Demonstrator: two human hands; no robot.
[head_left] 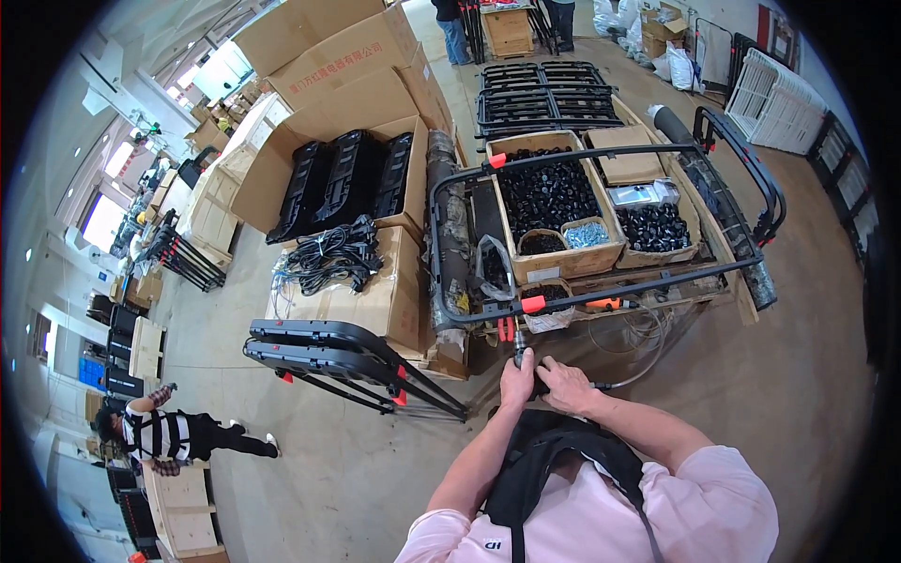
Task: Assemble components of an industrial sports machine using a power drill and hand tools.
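Note:
My left hand (516, 380) is wrapped round the front of a power screwdriver (519, 345), whose tip points away from me at the near bar of a black tubular frame (619, 291). On its rear part my right hand (566, 386) is closed, and a hose (615, 384) runs off to the right from there. Red clips (533, 304) sit on the frame's bar just beyond the tip. Whether the tip touches the bar, I cannot tell. The frame rests over open boxes of parts on a low stand.
Beneath the frame stand a carton of black caps (549, 192) and a bag of small parts (495, 266). Folded black frames (347, 361) lean at left, near coiled cables (333, 253) on a carton. An orange-handled tool (610, 304) lies nearby. A person (183, 433) walks far left.

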